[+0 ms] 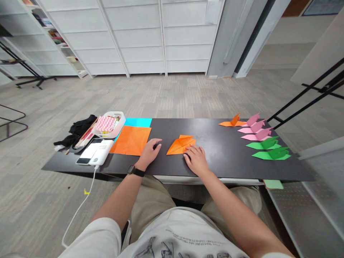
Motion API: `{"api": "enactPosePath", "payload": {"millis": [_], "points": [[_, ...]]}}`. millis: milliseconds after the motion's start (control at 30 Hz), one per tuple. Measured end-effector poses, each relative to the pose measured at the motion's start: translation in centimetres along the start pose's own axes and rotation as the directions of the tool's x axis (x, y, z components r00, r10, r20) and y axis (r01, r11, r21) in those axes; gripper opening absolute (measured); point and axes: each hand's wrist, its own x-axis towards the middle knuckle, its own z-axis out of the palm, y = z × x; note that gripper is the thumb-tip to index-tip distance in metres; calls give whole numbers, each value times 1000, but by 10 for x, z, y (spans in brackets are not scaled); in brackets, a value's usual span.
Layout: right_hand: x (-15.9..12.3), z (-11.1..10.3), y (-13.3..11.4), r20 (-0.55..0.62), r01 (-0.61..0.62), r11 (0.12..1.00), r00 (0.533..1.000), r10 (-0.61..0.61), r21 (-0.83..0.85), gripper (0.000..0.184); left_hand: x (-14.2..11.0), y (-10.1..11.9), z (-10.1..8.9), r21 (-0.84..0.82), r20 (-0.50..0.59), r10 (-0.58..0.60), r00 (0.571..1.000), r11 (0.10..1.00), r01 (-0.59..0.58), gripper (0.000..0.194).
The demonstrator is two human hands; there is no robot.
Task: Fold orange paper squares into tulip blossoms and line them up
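Observation:
A partly folded piece of orange origami paper [178, 146] lies on the dark table in front of me. My right hand [196, 159] rests at its right end, fingertips touching the paper and the fingers slightly bent; nothing is gripped. To the left, my left hand [150, 152] hovers over or rests on the table, thumb and fingers apart with nothing between them. It is beside a flat orange paper sheet [131, 141], close to that sheet's right edge. A blue sheet [139, 122] shows partly from under the orange one.
Folded paper birds stand at the table's right end: an orange one [233, 122], several pink ones [252, 128] and green ones [271, 153]. At the left are a white basket [120, 120], a phone [90, 151], a white power bank [102, 152] with a cable, and black cloth [80, 127].

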Motion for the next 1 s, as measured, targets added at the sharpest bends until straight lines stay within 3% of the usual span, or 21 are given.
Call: {"api": "enactPosePath", "payload": {"millis": [167, 333, 467, 533, 733, 1000], "points": [[0, -2, 0, -17, -86, 996, 996, 86, -12, 20, 13, 9, 9, 48, 28, 38, 999, 998, -39, 24], [2, -1, 0, 32, -77, 997, 997, 76, 15, 25, 39, 20, 26, 49, 76, 78, 994, 995, -81, 24], [11, -2, 14, 68, -45, 996, 997, 39, 81, 23, 56, 32, 43, -19, -7, 26, 1000, 999, -26, 24], [22, -3, 27, 100, -1, 994, 995, -10, 105, 21, 57, 37, 52, -45, -89, 8, 996, 999, -13, 25], [65, 3, 65, 178, 101, 988, 977, -121, 117, 27, 50, 33, 62, -50, -146, -10, 989, 999, 2, 18], [92, 24, 90, 86, 80, 991, 992, -90, 110, 39, 51, 36, 60, 95, -59, 117, 991, 989, -111, 14]]}}
